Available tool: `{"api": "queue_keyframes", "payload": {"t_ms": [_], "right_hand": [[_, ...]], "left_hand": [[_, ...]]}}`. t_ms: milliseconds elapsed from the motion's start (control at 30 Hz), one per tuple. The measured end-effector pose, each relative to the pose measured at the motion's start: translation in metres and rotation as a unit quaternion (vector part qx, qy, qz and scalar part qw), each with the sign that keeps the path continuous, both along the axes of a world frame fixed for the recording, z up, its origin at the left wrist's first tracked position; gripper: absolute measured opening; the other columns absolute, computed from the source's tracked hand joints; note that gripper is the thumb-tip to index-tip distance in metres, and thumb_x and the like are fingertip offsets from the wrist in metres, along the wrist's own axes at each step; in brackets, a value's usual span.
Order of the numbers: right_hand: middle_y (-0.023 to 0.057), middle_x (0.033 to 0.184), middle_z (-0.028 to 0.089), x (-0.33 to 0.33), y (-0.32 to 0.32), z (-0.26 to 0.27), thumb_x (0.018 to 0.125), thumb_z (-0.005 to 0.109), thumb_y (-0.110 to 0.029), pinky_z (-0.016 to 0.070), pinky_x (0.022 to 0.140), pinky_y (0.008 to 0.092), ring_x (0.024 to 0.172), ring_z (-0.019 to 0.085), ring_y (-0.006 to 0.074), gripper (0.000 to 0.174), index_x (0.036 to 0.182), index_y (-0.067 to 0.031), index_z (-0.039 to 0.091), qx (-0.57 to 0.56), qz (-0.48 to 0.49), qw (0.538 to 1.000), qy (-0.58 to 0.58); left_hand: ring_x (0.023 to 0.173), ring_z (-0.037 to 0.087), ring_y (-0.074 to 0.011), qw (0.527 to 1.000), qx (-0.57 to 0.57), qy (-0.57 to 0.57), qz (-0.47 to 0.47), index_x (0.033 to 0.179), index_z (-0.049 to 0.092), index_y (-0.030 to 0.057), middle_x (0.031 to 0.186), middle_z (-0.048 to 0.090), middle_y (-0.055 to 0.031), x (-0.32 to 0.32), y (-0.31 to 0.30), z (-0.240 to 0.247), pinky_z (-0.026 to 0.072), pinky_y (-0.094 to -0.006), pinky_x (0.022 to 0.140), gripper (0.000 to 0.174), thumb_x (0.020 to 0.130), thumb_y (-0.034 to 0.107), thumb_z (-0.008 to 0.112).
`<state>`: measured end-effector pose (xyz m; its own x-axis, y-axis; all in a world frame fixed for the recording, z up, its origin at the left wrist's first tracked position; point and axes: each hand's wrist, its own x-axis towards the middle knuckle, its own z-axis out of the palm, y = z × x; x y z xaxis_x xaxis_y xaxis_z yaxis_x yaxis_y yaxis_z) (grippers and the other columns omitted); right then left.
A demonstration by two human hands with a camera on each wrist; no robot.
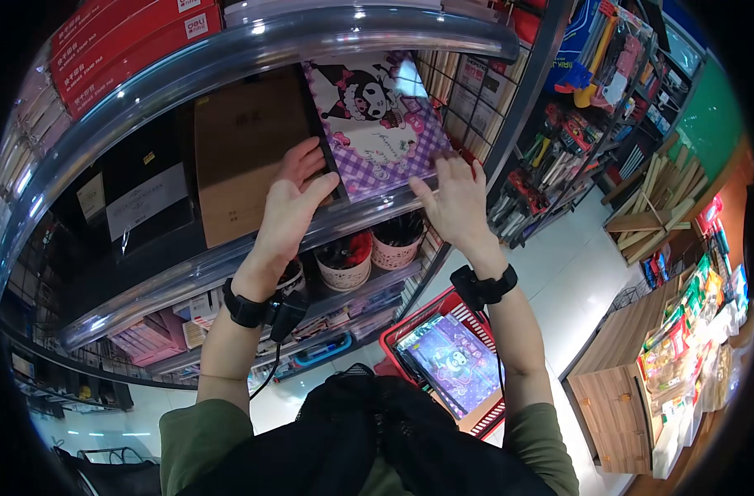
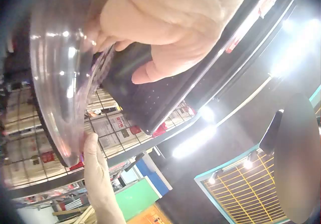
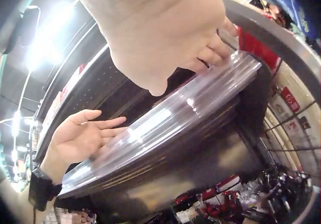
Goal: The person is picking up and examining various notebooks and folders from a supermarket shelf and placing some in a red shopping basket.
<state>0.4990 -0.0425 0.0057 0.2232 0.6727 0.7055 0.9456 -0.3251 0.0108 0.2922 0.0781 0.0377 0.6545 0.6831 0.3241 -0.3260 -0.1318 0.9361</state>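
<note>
A flat purple checked package [image 1: 368,169] with a cartoon character on a white middle lies on the shelf behind a clear plastic front rail [image 1: 257,241]. My left hand [image 1: 290,194] is at its left edge, beside a brown cardboard box [image 1: 246,157], thumb apart from the other fingers. Over the package's near right corner, my right hand [image 1: 458,202] rests with fingers extended and thumb spread. In the right wrist view, the right hand [image 3: 165,38] reaches over the rail, its fingertips partly hidden. The left wrist view shows the left hand [image 2: 175,23] reaching past the rail.
Black boxes [image 1: 141,198] fill the shelf's left part; red stamp pad boxes [image 1: 133,50] sit above. White pots [image 1: 344,269] stand on the shelf below. A wire grid [image 1: 476,107] closes the right end. On the floor, a red basket [image 1: 387,339] holds a similar purple package.
</note>
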Motion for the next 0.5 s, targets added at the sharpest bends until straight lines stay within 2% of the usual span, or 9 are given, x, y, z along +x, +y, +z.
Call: {"api": "queue_keyframes", "payload": {"t_ms": [133,200,233,300,333,400,433,500], "right_hand": [[0.0239,0.110,0.055,-0.016,0.009,0.002,0.085,0.049,-0.049,0.0276,0.098,0.0514,0.106,0.051,0.0356,0.062,0.113,0.0059,0.052,-0.001,0.043,0.999,0.021],[0.0239,0.112,0.054,-0.021,0.014,0.001,0.085,0.050,-0.049,0.0273,0.097,0.0528,0.107,0.050,0.0351,0.062,0.114,0.0051,0.052,0.028,0.066,0.997,0.006],[0.0239,0.112,0.054,-0.022,0.014,0.001,0.085,0.050,-0.049,0.0273,0.097,0.0528,0.107,0.050,0.0351,0.062,0.114,0.0051,0.052,0.030,0.066,0.997,0.006],[0.0243,0.113,0.053,-0.026,0.014,0.002,0.085,0.050,-0.049,0.0277,0.097,0.0529,0.108,0.050,0.0352,0.062,0.114,0.0048,0.052,0.027,0.082,0.996,0.003],[0.0248,0.114,0.052,-0.028,0.014,0.002,0.085,0.050,-0.049,0.0278,0.097,0.0526,0.107,0.049,0.0354,0.061,0.115,0.0043,0.051,0.022,0.097,0.995,0.007],[0.0241,0.114,0.052,-0.034,0.014,0.003,0.086,0.049,-0.049,0.0282,0.097,0.0514,0.108,0.049,0.0350,0.061,0.117,0.0032,0.051,0.021,0.110,0.994,0.008],[0.0233,0.114,0.053,-0.031,0.010,0.003,0.086,0.047,-0.050,0.0286,0.097,0.0501,0.109,0.049,0.0345,0.061,0.118,0.0020,0.050,0.021,0.123,0.992,0.012],[0.0208,0.113,0.054,-0.036,0.008,0.006,0.086,0.047,-0.049,0.0283,0.097,0.0496,0.107,0.050,0.0342,0.061,0.119,0.0026,0.049,0.021,0.126,0.992,0.019]], "left_hand": [[0.116,0.045,-0.0233,0.997,0.052,-0.036,0.050,0.131,0.034,-0.0007,0.130,0.044,-0.0168,0.005,0.004,-0.012,0.0392,-0.0330,0.095,0.053,0.083,0.007,0.056],[0.112,0.048,-0.0205,0.991,-0.030,-0.116,0.054,0.130,0.035,-0.0016,0.127,0.046,-0.0151,0.005,0.002,-0.011,0.0436,-0.0307,0.089,0.047,0.087,0.008,0.051],[0.112,0.048,-0.0205,0.991,-0.029,-0.115,0.054,0.130,0.035,-0.0016,0.127,0.046,-0.0151,0.005,0.003,-0.012,0.0436,-0.0307,0.089,0.047,0.087,0.008,0.051],[0.098,0.054,-0.0175,0.986,-0.092,-0.135,0.040,0.125,0.041,-0.0013,0.113,0.054,-0.0119,0.004,0.004,-0.012,0.0489,-0.0279,0.077,0.042,0.086,0.008,0.054],[0.098,0.054,-0.0175,0.986,-0.092,-0.137,0.039,0.125,0.041,-0.0013,0.113,0.054,-0.0119,0.002,0.008,-0.011,0.0489,-0.0279,0.077,0.042,0.086,0.008,0.054],[0.086,0.058,-0.0169,0.985,-0.139,-0.102,-0.002,0.118,0.048,-0.0013,0.101,0.058,-0.0079,-0.001,0.014,-0.008,0.0498,-0.0281,0.069,0.034,0.088,0.013,0.055],[0.086,0.058,-0.0169,0.985,-0.137,-0.101,-0.003,0.118,0.048,-0.0013,0.101,0.058,-0.0079,0.003,0.008,-0.005,0.0498,-0.0281,0.069,0.034,0.088,0.013,0.055],[0.074,0.061,-0.0182,0.988,-0.143,-0.042,-0.029,0.106,0.054,-0.0034,0.090,0.061,-0.0083,-0.001,0.006,0.000,0.0492,-0.0286,0.064,0.027,0.089,0.017,0.055]]}}
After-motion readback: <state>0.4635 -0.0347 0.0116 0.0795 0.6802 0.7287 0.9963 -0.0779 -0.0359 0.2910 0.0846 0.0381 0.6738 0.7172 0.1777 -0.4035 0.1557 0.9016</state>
